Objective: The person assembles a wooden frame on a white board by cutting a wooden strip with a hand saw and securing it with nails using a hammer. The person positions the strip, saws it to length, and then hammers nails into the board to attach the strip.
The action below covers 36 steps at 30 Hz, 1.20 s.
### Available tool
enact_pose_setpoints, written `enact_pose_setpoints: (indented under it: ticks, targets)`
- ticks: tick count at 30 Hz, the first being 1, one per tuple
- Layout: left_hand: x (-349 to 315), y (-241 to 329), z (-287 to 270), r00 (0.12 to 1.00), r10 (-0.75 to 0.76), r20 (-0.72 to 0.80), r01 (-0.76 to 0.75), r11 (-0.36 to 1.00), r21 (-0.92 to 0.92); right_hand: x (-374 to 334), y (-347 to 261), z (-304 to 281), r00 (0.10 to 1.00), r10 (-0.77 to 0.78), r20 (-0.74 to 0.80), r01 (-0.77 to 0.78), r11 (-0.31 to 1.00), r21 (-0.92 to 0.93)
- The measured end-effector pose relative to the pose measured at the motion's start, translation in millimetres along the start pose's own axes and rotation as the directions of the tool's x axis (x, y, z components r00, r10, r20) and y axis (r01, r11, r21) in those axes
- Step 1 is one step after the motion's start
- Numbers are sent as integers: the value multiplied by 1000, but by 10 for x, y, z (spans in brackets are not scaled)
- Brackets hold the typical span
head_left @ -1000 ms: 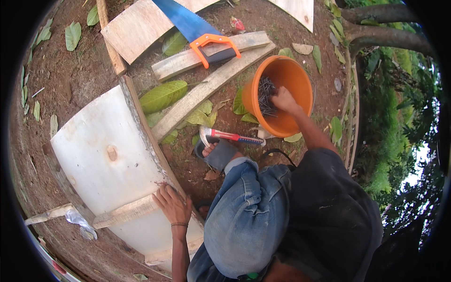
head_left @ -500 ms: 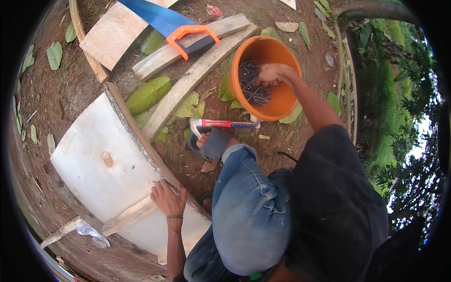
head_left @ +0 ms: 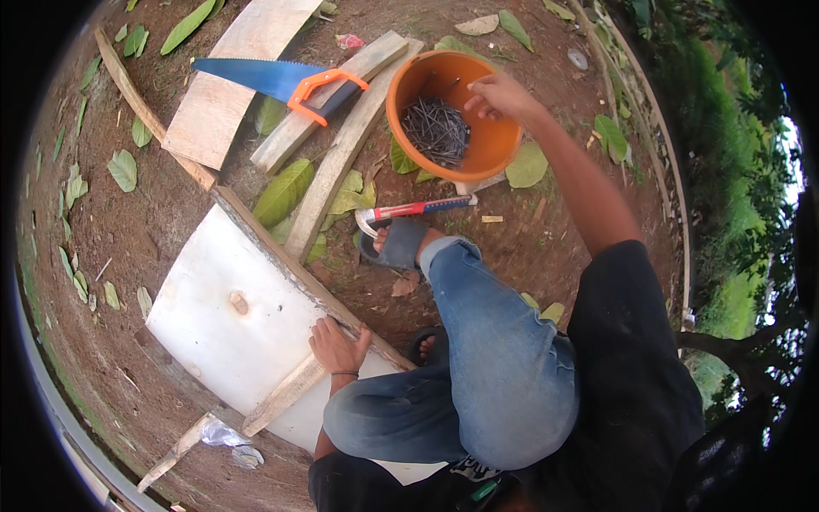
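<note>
My left hand lies with its fingers spread on the white panel, beside the wooden beam along its edge. A crosspiece of wood meets the panel just below that hand. My right hand is over the rim of an orange bucket, its fingers curled. Whatever those fingers hold, if anything, is too small to make out. A heap of grey nails fills the bucket's bottom, a little apart from the hand. A claw hammer with a red and blue handle lies by my sandalled foot.
A hand saw with an orange and black handle lies across a plywood sheet and a timber piece. Another long plank runs beside it. Leaves are scattered on the soil. A crumpled clear plastic lies lower left.
My right hand has lifted away from the nails to the bucket's upper right side. My left hand stays on the panel. The whole view has shifted.
</note>
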<state>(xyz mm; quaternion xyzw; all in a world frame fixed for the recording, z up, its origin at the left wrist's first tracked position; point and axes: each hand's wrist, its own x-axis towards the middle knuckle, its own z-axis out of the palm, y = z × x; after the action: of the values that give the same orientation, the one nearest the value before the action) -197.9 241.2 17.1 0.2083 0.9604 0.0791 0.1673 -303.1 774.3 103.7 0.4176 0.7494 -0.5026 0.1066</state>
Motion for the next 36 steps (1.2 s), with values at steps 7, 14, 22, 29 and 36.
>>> enact_pose_setpoints:
  ticks: [7,14,22,29,36]
  targets:
    - [-14,31,2,1000,-19,1,19,1000,-11,-337,247,-334,993,-105,51,113,975,-189]
    - [-14,93,70,990,-51,-129,50,999,-10,236,444,-71,915,-323,242,392,855,-341]
    - [-207,278,119,958,-216,-189,212,976,-44,565,482,402,823,-282,493,529,698,-483]
    - [-134,349,204,921,-330,-205,330,943,-36,635,524,397,851,-244,465,469,750,-466]
    - [-158,297,249,923,-340,-181,343,939,-17,336,450,-42,892,-414,179,419,908,14]
